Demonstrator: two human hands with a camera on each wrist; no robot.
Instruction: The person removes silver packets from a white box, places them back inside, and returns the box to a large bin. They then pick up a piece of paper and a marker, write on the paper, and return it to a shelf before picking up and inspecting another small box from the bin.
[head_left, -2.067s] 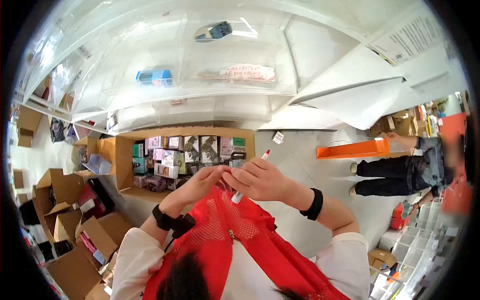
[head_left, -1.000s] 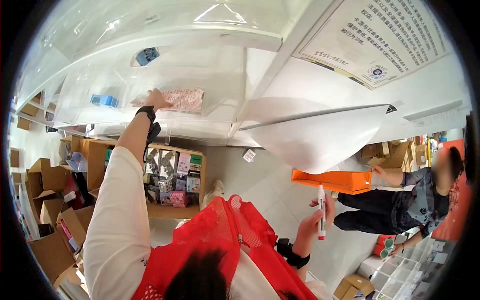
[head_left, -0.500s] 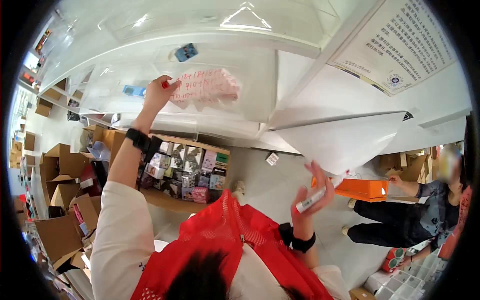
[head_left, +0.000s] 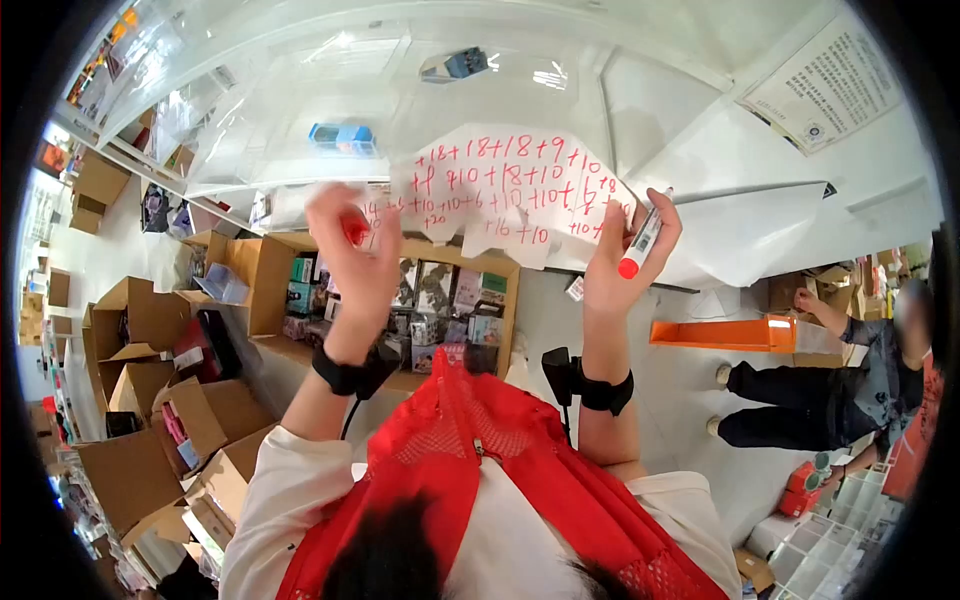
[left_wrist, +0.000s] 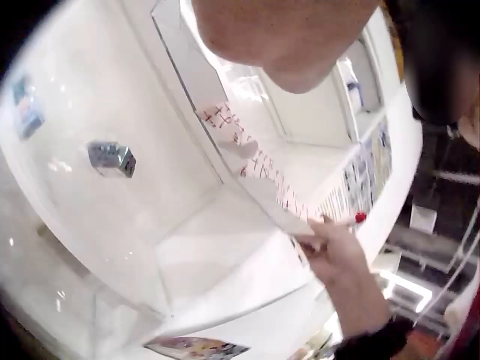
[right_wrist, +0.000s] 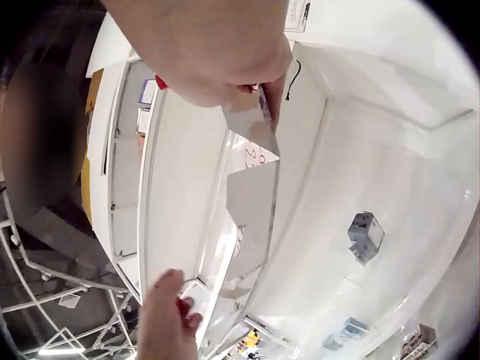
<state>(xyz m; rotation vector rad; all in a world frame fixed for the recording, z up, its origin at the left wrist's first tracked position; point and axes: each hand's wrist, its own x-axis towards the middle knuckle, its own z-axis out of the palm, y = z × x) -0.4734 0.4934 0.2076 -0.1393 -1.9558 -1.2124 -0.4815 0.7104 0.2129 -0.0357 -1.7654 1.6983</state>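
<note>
A creased sheet of paper [head_left: 500,180] covered in red handwritten sums is spread between my hands, in front of the clear shelf. My right hand [head_left: 625,255] grips its right end. The same hand holds a white marker [head_left: 648,235] with a red end, slanting up between thumb and fingers. My left hand [head_left: 355,265] is at the paper's left end, overlapping it in the head view. Its fingers curl round a small red marker cap [head_left: 353,228]. In the right wrist view the sheet [right_wrist: 251,195] appears nearly edge-on, with my left hand [right_wrist: 166,315] near its far end.
On the clear shelf [head_left: 250,170] lie a blue box [head_left: 342,138] and a dark blue box [head_left: 465,64]. Below stands a large carton [head_left: 510,320] full of small boxes. More cartons [head_left: 130,385] crowd the left. At right, another person [head_left: 790,390] stands by an orange tray [head_left: 720,335].
My left hand took the paper from the shelf and brought it toward me. My right hand rose from low at the right with the marker and took the paper's right end.
</note>
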